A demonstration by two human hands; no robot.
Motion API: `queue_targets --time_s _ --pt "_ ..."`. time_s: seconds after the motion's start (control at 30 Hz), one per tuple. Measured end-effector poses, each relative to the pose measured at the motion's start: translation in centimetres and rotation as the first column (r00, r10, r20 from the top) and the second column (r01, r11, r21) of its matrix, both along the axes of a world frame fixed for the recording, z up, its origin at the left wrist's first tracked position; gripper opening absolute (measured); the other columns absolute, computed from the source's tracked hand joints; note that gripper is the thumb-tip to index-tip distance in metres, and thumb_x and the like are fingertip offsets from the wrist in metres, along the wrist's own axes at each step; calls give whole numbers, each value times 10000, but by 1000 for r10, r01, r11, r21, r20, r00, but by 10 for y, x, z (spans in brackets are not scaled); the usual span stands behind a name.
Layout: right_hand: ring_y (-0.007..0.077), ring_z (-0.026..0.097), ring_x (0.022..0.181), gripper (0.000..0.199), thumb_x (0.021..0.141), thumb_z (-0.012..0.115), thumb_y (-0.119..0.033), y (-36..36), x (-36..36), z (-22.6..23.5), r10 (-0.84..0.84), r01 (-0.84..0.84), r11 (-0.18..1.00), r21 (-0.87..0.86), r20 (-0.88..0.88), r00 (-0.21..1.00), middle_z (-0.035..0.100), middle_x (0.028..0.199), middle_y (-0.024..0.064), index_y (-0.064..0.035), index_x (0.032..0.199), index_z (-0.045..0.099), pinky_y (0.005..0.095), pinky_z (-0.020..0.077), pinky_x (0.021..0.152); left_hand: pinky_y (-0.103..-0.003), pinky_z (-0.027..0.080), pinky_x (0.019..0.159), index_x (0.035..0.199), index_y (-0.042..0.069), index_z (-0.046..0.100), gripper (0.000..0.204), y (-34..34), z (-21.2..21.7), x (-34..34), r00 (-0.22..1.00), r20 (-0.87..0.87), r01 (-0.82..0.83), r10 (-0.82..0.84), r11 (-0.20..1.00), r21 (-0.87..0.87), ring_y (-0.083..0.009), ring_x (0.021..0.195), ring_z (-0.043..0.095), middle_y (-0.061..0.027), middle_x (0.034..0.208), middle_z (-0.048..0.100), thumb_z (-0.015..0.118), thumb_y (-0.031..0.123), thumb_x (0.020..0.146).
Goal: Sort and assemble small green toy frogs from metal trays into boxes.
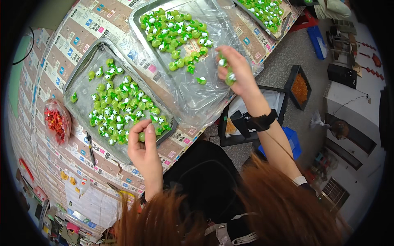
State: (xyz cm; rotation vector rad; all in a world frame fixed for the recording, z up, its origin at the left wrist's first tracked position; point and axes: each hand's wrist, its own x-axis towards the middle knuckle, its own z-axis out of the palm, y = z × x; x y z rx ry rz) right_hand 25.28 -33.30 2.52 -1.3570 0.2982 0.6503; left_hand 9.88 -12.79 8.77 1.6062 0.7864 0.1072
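Small green-and-white figurines, like little frogs with white ball-like parts, fill two grey metal trays. My left hand (143, 153) is at the near edge of the left tray (78, 67), its fingers and thumb closed round a green figurine (142, 136). Beside it lies a dense heap of figurines (117, 108). Over the plastic-lined right tray (137, 20), my right hand (243, 74) is closed, with green-and-white figurines (230, 78) showing at its fingers. Below those fingers, a lone figurine (201, 80) lies apart from the far heap (174, 30).
A third tray of figurines (264, 12) stands at the far right. Left of the trays are a bag of red pieces (57, 123) and a dark pen-like tool (90, 148). Beyond the table's right edge are a black tray (223, 123) and a bin of orange material (301, 88).
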Motion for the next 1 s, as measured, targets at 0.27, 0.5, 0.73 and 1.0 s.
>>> queue_targets --time_s 0.27,0.5,0.73,1.0 --pt "100 485 606 298 838 435 -243 14 -21 29 59 366 685 630 -549 833 512 870 90 -58 1070 445 175 405 425 -151 342 619 898 1 529 121 -8 1 0 1000 -17 -2 -5 926 -378 -27 712 430 8 824 510 500 64 799" --pt "37 361 465 267 850 413 -215 60 -67 60 241 105 825 556 -513 824 474 766 35 -73 1076 412 146 236 314 -167 252 487 961 -5 485 175 -22 6 19 998 60 30 2 847 -530 -35 549 327 38 620 394 475 96 818" --pt "45 360 478 296 843 421 -199 96 -88 64 258 -2 886 465 -488 834 426 715 -2 -115 1127 402 150 264 355 -157 365 572 930 80 492 140 6 5 6 999 17 -35 45 917 -397 -30 648 422 35 764 476 505 153 811" --pt "17 311 371 317 861 384 -225 94 -115 77 153 -136 987 81 -266 952 394 596 -27 -109 1156 374 144 212 293 -187 400 417 1065 46 411 277 -16 4 -12 987 44 -42 154 516 -855 -92 483 505 -29 726 514 432 222 851"
